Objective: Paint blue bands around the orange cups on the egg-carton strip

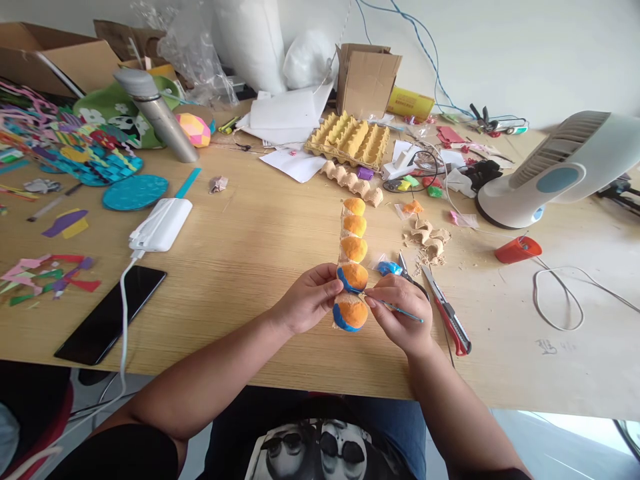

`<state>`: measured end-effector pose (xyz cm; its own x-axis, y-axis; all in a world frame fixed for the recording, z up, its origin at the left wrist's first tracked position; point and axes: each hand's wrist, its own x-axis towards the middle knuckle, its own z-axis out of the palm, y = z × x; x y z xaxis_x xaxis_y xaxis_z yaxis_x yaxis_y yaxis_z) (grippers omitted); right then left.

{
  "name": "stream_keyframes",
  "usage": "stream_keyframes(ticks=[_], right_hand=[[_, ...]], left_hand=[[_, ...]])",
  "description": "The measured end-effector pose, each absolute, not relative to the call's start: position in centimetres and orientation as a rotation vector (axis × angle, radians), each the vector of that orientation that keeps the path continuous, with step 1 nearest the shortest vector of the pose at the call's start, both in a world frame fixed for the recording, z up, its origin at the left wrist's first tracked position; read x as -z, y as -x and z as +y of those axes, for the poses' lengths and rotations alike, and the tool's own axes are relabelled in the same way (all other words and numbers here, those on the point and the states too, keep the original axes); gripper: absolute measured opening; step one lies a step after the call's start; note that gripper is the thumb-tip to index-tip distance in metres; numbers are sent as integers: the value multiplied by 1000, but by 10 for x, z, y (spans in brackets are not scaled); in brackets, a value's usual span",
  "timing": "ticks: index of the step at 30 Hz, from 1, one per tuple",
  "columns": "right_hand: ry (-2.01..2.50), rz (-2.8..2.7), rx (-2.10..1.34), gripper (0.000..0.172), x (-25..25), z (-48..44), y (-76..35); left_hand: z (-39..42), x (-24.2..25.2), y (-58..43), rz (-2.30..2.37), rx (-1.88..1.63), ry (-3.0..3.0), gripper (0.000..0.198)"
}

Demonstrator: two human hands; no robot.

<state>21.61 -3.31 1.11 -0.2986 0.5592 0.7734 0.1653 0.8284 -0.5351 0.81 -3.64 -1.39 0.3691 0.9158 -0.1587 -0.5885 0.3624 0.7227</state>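
Egg-carton strip point(354, 250), orange-and-blue: over the tabletop point(225, 257), pinched in the grip of the left hand point(311, 297). Thin blue stick point(410, 315): pinched by the right hand point(406, 297); excess pressure could have dented the blue edging point(344, 320).

- Left arm point(210, 383): bare below a dark sleeve point(120, 457), slanting up and inward from the lower left, elbow bent.
- Left hand point(309, 298): turned inward, thumb point(331, 289) reaching right, fingers point(324, 273) gathered in a grip.
- Right arm point(463, 410): bare, slanting up and inward from the lower right.
- Right hand point(400, 310): fingers curled, thumb and forefinger drawn into a pinch.
- Both hands: near each other, not touching, in front of the body.
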Motion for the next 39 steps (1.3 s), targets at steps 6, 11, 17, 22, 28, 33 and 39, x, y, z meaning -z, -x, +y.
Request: stream_keyframes(ticks=[6,11,17,22,28,33,39], right_hand=[[549,-1882,-384,19,-12,-34,-216],[546,-1884,-382,18,-11,-34,-216],[545,-1891,-380,22,-11,-33,-215],[552,-1867,-417,20,-13,-35,-215],[537,-1841,-479,16,-15,-35,-216],[518,-1881,-444,14,-15,-33,-216],[516,-1927,-404,15,-14,-31,-219]], left_hand=[[-37,12,-8,616,-1056,-620,44],[-37,11,-8,613,-1050,-624,45],[-38,11,-8,611,-1060,-624,46],[-38,11,-8,624,-1061,-639,44],[-38,13,-8,617,-1052,-685,42],[-38,14,-7,611,-1047,-714,42],[-37,12,-8,616,-1065,-724,41]])
